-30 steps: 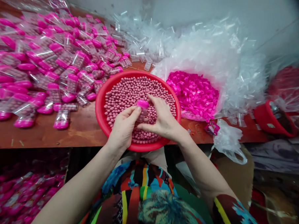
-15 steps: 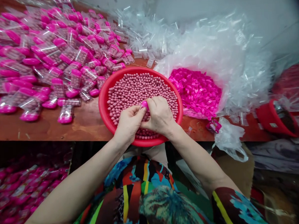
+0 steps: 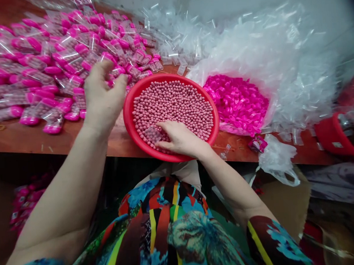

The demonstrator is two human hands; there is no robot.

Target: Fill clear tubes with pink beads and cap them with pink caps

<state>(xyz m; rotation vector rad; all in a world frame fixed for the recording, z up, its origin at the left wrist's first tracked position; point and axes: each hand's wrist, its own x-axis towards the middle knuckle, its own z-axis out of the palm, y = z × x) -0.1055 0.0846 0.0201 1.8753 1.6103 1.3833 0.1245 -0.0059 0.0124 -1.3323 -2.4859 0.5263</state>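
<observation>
My left hand (image 3: 103,94) is raised over the near right edge of a heap of small clear containers with pink caps (image 3: 62,55); its fingers are spread, with nothing visible in them. My right hand (image 3: 181,138) is low in a red bowl (image 3: 129,123) full of small round pink beads or candies (image 3: 172,101). Between its thumb and fingers is a small clear plastic container (image 3: 153,134), lying among the pink balls. Its contents cannot be made out clearly.
Right of the bowl, an opened clear bag holds bright pink caps (image 3: 237,102). Behind lie many clear empty containers (image 3: 182,46) and plastic bags (image 3: 279,57). A red pot (image 3: 326,135) stands far right. The wooden table's front edge (image 3: 116,150) runs before me.
Both hands were together over the bowl, holding a pink-capped piece. My left hand has moved left to the heap and opened; my right hand has lowered into the pink balls.
</observation>
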